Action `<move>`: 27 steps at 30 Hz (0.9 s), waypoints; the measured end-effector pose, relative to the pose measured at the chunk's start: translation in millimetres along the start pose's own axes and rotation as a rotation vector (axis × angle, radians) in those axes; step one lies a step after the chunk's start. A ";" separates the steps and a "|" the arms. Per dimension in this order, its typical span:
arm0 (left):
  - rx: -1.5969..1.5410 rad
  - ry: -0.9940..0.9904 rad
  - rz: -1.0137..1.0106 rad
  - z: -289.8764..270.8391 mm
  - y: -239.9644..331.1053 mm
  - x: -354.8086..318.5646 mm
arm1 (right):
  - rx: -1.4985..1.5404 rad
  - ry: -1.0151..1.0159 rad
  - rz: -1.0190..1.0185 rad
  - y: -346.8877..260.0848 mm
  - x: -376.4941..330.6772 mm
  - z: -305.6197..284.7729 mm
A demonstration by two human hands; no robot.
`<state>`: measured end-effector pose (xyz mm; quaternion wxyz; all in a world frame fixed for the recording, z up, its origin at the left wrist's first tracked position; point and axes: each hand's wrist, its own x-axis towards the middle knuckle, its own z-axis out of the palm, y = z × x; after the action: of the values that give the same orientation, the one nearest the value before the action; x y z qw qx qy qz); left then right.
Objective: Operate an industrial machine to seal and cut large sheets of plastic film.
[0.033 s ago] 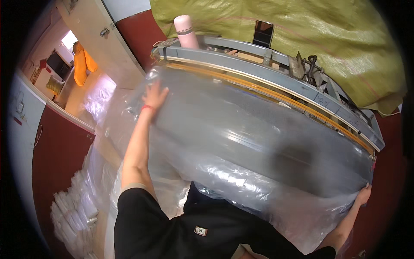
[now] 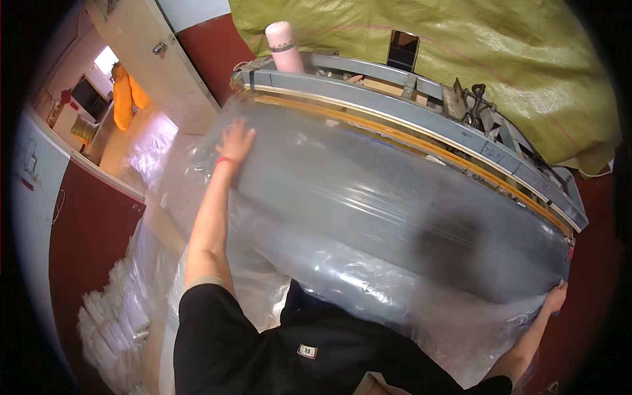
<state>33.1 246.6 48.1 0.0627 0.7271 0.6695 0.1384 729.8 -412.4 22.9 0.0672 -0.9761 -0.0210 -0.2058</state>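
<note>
Clear plastic film point(image 2: 368, 191) is spread over a long grey work surface in front of me and hangs in loose folds toward my body. My left hand point(image 2: 235, 143) lies on the film near the surface's far left end, fingers spread. At the right end, my right hand point(image 2: 556, 296) is closed on the film's edge, which is pulled into creases there. Its fingertips are partly hidden by the film. My head's shadow falls on the sheet between the hands.
Behind the surface runs a grey metal frame point(image 2: 368, 92) with an orange strip point(image 2: 408, 143). A pink bottle point(image 2: 284, 49) and metal clamps point(image 2: 473, 105) stand on it. A yellow-green woven sheet point(image 2: 487, 59) hangs behind. Bundled clear plastic point(image 2: 115, 322) lies at left, near an open door point(image 2: 155, 59).
The creases in the film's middle have shifted, with more fine lines running toward the right. My left hand has moved very slightly; the right hand stays at the edge.
</note>
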 end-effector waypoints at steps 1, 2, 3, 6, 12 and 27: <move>-0.001 -0.004 0.000 0.6 1.3 5.4 | 0.001 0.020 -0.003 3.1 1.7 -0.2; 0.097 -0.033 -0.025 0.5 0.9 10.2 | -0.002 0.021 -0.004 3.2 2.9 -0.3; 0.195 -0.061 -0.052 -0.2 -1.0 12.3 | -0.016 -0.009 -0.030 1.7 3.9 -0.7; 0.162 -0.124 -0.043 -5.0 1.3 18.9 | -0.065 -0.054 -0.043 5.9 11.7 4.5; -0.565 0.201 0.239 -26.6 -59.9 43.7 | 0.055 -0.228 -0.072 39.8 59.1 0.6; 0.106 0.201 -0.192 106.6 -291.4 -152.1 | 0.395 -0.104 -0.535 -72.8 68.2 -12.9</move>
<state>-225.1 133.8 -151.9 -0.0304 0.6445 0.7452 0.1682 782.0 -341.2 71.1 0.1977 -0.9133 -0.3192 -0.1581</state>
